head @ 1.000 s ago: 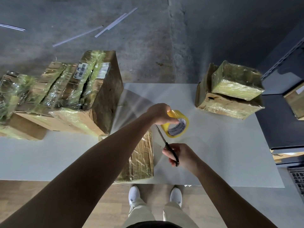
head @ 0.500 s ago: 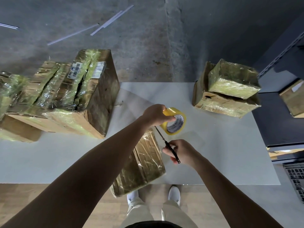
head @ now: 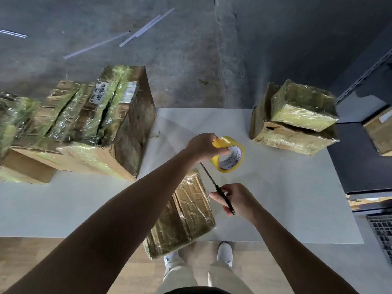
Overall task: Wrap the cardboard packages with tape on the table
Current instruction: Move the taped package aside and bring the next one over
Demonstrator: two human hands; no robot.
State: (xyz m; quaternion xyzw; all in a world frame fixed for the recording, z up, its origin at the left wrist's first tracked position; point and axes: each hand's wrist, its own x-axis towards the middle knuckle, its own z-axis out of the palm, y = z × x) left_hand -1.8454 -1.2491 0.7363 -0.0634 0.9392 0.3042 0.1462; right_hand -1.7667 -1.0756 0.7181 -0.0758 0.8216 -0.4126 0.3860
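Observation:
My left hand (head: 204,146) grips a yellow tape roll (head: 230,154) held above the white table (head: 286,198). My right hand (head: 236,200) holds black scissors (head: 216,186), their blades pointing up toward the roll. A flat cardboard package (head: 186,213) wrapped in shiny tape lies below my left forearm, its near corner hanging past the table's front edge. Whether a strip of tape runs from the roll to the package is hard to tell.
A big stack of taped cardboard boxes (head: 84,124) fills the table's left side. Two taped packages (head: 297,119) sit stacked at the back right corner. A dark shelf (head: 364,145) with another box stands to the right. My white shoes (head: 224,253) show below the table edge.
The flat package has swung round so its near end overhangs the table's front edge. My left hand has raised the tape roll a little; the scissors stay near the roll.

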